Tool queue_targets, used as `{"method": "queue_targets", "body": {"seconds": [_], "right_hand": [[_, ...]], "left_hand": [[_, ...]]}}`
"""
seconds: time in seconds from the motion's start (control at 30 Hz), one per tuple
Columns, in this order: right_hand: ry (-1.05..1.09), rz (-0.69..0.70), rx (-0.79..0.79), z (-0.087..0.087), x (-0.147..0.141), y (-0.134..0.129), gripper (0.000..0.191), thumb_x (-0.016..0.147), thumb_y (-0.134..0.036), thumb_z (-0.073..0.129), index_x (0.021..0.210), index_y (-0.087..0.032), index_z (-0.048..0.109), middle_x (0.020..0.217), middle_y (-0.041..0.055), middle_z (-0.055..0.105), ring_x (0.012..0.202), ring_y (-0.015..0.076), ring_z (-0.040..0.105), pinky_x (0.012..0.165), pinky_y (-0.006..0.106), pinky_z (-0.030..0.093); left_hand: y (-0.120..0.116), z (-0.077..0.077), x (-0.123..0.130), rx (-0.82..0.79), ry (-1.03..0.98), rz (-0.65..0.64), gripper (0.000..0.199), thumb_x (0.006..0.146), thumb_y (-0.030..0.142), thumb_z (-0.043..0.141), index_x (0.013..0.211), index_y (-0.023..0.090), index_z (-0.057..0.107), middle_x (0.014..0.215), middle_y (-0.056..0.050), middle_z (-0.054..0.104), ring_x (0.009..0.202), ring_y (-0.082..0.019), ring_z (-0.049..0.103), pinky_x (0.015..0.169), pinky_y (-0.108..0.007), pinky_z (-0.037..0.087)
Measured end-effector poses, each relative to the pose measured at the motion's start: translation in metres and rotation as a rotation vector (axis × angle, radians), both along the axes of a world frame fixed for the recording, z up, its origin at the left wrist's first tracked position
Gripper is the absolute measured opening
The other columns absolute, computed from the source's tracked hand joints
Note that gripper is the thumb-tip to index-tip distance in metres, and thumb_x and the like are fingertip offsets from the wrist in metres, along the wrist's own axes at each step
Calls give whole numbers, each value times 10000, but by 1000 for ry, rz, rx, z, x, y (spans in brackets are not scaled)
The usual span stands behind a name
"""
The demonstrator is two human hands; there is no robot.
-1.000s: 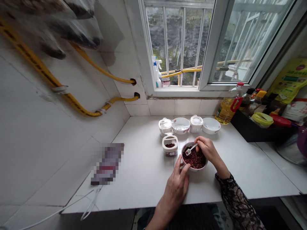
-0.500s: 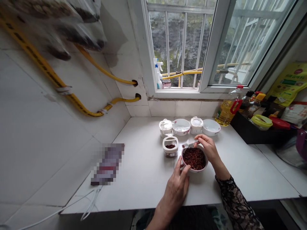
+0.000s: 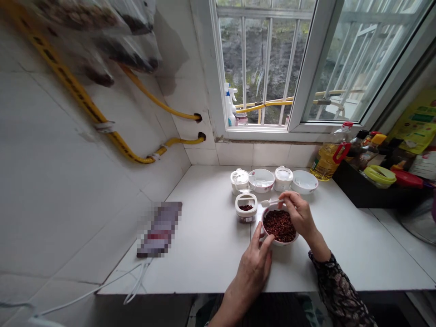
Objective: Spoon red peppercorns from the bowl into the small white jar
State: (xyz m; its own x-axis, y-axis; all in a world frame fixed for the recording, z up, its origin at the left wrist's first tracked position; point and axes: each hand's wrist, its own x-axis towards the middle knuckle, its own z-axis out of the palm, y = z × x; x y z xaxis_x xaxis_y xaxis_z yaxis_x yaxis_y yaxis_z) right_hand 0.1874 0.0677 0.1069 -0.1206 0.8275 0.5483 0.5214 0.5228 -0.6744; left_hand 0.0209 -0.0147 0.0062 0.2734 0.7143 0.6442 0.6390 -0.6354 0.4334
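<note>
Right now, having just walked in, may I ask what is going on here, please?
A person's left hand rests its fingers against a bowl of small reddish-brown pieces, while the right hand holds a small white spoon near the bowl's far rim. Beside the bowl stands a jar of similar-looking pieces, with more bowls and jars behind.

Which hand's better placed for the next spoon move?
Probably the right hand: it holds the white spoon near the far rim of the bowl. The left hand has its fingers against the bowl's side.
</note>
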Motion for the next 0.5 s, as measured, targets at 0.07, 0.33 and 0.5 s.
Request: {"method": "queue_targets", "body": {"seconds": [0.07, 0.33, 0.5], "right_hand": [[-66, 31, -56, 0, 10, 2, 197, 950, -257, 425, 850, -242, 594, 638, 20, 653, 809, 243, 602, 886, 404, 431], [-126, 249, -314, -11, 4, 4, 220, 877, -158, 425, 727, -237, 565, 519, -31, 630, 626, 192, 601, 925, 400, 412], [55, 193, -471, -9, 8, 2, 186, 851, -238, 435, 728, -224, 573, 504, -35, 607, 532, 167, 569, 675, 303, 450]], "left_hand": [[0, 1, 1, 2, -4, 1, 449, 909, 34, 429, 1329, 189, 453, 1526, -225, 354, 1224, -257, 608, 932, -379, 578], [0, 1, -1, -4, 17, -10, 452, 898, 25, 441, 1324, 175, 454, 1531, -247, 344, 1241, -269, 601, 938, -371, 572], [0, 0, -1, -16, 10, -14, 458, 907, 39, 441, 1339, 191, 440, 1533, -229, 353, 1204, -256, 624, 918, -373, 581]]}}
